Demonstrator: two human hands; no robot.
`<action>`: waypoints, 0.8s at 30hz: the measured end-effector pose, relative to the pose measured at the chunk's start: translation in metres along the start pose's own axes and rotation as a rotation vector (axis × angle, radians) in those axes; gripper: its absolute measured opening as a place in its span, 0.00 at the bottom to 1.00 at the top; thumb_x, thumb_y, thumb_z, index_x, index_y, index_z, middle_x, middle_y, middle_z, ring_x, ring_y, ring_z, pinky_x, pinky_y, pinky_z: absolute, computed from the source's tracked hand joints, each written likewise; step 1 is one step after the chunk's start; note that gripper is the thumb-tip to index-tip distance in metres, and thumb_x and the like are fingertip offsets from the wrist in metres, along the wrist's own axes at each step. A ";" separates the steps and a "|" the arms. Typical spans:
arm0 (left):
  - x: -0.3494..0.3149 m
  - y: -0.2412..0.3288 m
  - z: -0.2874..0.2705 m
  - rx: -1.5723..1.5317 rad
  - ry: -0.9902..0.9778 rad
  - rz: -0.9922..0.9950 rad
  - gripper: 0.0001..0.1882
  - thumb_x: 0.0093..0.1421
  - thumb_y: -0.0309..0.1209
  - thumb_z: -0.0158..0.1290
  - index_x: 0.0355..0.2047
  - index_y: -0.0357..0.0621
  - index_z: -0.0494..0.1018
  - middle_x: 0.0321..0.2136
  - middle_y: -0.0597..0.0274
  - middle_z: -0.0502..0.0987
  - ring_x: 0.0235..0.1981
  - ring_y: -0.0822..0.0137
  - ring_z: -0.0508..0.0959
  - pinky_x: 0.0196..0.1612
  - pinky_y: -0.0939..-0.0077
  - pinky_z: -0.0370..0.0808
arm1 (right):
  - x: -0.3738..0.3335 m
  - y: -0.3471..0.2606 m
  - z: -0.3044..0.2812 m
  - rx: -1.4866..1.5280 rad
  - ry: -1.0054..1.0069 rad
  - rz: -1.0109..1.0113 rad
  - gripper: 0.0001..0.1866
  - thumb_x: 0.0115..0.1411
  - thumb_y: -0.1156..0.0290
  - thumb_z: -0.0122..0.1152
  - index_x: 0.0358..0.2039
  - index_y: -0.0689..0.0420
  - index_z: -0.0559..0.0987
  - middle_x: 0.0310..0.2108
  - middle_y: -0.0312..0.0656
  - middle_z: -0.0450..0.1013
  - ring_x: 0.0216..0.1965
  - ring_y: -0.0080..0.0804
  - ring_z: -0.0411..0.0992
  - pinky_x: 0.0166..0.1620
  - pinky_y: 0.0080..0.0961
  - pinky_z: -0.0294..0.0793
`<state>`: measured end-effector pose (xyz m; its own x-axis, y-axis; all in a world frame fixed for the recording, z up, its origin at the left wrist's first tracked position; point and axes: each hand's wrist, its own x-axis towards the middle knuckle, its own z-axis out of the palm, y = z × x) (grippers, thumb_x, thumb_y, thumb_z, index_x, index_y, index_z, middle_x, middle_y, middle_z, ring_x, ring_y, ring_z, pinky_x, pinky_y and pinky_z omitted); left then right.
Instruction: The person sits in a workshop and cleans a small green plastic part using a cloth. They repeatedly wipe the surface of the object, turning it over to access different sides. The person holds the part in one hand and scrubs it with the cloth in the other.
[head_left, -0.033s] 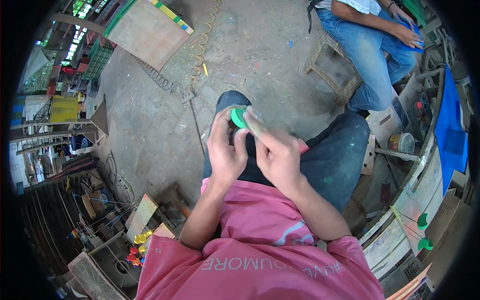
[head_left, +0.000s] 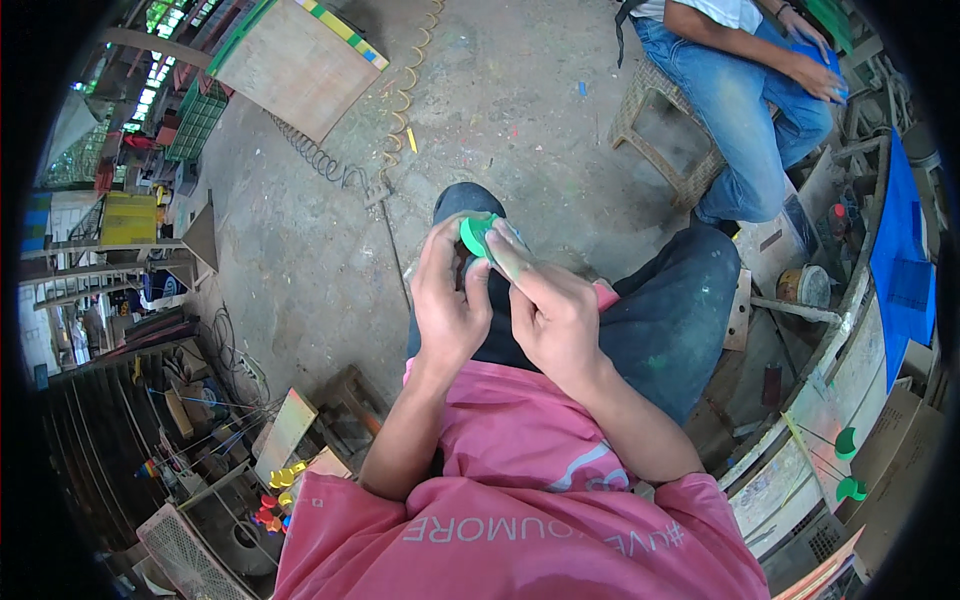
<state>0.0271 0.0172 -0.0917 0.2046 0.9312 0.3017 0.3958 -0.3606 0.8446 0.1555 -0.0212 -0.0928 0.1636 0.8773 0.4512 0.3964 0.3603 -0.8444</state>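
At the left edge, a flat yellow rectangular panel (head_left: 129,218) stands among shelving that the dark fisheye rim cuts off. In the lower left, small glossy yellow curved pieces (head_left: 287,474) sit beside red ones, too small to make out singly.

At the centre, the left hand (head_left: 450,300) has its fingertips and thumb clamped on a small, bright green, crescent-shaped piece (head_left: 472,236). The rounded edge of that piece faces left and its long axis runs roughly up and down the frame, leaning toward the lower right; its right part is hidden behind fingers. It lies between the two hands, at the left fingertips. The right hand (head_left: 555,310) meets it from the right, fingers together against it; whether they also grip something thin, I cannot tell.

In the upper right, a seated co-worker in blue jeans (head_left: 735,110), head out of frame, holds a blue object (head_left: 826,62), partly covered by the hands.
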 end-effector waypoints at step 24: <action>0.005 0.025 -0.015 -0.200 -0.033 0.050 0.16 0.52 0.18 0.52 0.43 0.28 0.68 0.41 0.49 0.72 0.41 0.63 0.74 0.45 0.76 0.71 | 0.002 -0.016 -0.010 -0.050 0.011 -0.089 0.27 0.46 0.87 0.53 0.50 0.59 0.74 0.49 0.47 0.71 0.25 0.38 0.73 0.30 0.28 0.73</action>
<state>0.0247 0.0140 -0.0628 0.2502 0.9091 0.3331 0.1997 -0.3851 0.9010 0.1589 -0.0286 -0.0756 0.1355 0.8390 0.5269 0.4544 0.4200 -0.7856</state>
